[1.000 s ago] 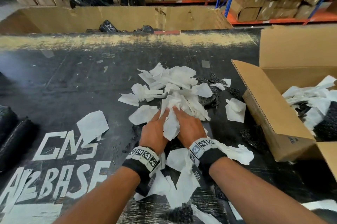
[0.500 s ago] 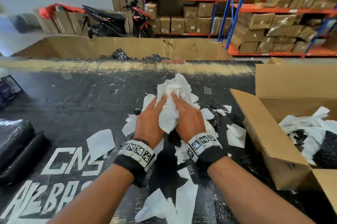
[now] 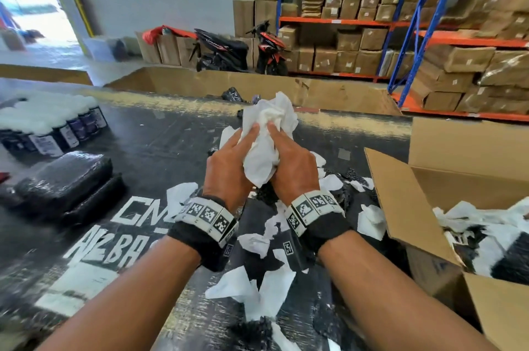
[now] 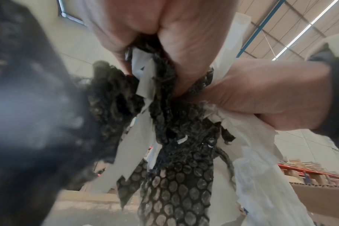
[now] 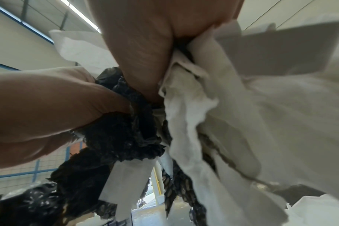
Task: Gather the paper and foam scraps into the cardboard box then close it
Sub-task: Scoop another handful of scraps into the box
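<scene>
Clamped between the left hand (image 3: 229, 167) and right hand (image 3: 292, 170), a crumpled bundle of white paper and black bubble-wrap scraps (image 3: 264, 144) hangs above the black work table (image 3: 148, 150). More torn white paper pieces (image 3: 257, 285) lie scattered on the table beneath the wrists. An open brown cardboard box (image 3: 406, 202), already partly filled with scraps, stands just to the right.

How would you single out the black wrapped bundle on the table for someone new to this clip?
Start at the black table with white painted letters. Left of those letters lies the black wrapped bundle, nearer than the white-capped bottles. Unlike the loose scraps, it is one bulky, shiny block.
</scene>
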